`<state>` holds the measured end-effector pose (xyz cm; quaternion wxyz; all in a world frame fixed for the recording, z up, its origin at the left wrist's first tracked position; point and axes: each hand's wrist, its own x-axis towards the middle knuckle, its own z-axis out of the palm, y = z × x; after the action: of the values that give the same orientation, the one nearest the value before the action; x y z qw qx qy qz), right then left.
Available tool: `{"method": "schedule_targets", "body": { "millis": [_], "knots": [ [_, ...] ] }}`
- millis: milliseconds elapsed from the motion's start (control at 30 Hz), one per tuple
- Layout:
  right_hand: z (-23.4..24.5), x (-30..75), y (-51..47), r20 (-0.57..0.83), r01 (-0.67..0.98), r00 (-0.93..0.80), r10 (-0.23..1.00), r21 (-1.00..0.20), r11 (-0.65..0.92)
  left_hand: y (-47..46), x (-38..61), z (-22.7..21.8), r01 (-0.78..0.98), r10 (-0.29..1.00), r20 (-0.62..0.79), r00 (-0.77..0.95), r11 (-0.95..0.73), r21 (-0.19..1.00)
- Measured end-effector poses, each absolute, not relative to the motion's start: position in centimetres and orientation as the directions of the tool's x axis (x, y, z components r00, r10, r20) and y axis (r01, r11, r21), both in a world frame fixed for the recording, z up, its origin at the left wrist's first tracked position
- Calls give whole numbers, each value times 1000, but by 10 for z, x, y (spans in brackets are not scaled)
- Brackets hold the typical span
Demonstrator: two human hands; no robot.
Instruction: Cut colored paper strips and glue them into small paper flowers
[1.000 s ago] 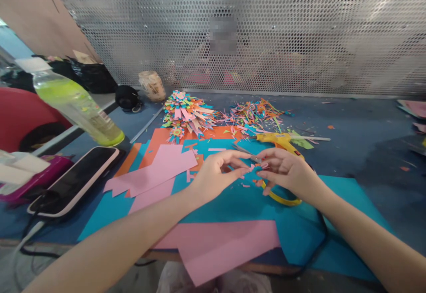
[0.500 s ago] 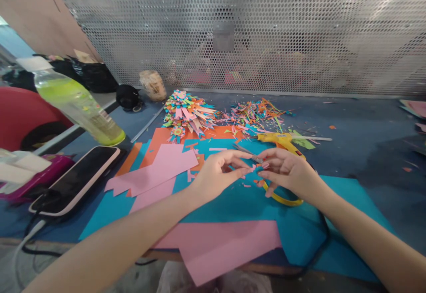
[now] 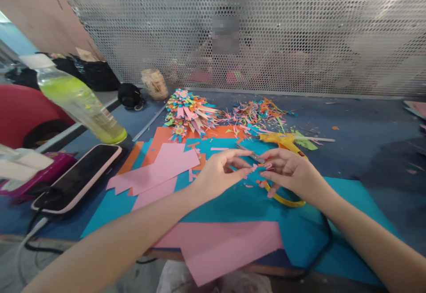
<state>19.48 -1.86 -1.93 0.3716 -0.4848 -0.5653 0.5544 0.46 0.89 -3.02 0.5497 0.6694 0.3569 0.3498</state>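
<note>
Small paper piece [image 3: 260,168] sits between left hand [image 3: 219,169] and right hand [image 3: 293,172], each pinching one side.

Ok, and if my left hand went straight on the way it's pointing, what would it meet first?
Most likely the small blue-and-pink paper piece at the fingertips of your left hand, then the right hand just beyond; how exactly they line up in depth is unclear.
</note>
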Motion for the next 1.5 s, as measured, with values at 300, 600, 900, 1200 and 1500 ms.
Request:
{"method": "schedule_targets", "body": {
  "millis": [300,600,900,1200,1500],
  "knots": [
    [-22,195,-18,-113,141,-262,958,-987,-77,9,5,-30,71,842,71,534,-129,989],
    [-20,195,-19,-128,148,-260,957,-985,-92,9,5,-29,50,830,66,553,-112,993],
    [-22,196,-18,-127,150,-263,956,-985,-90,9,5,-31,42,834,59,549,-99,994],
    [-23,196,-18,-108,133,-273,956,-988,-74,10,7,-32,13,858,30,513,-43,999],
    [-25,195,-18,-113,133,-266,957,-988,-79,9,7,-32,7,853,22,521,-30,1000]
  ]
}}
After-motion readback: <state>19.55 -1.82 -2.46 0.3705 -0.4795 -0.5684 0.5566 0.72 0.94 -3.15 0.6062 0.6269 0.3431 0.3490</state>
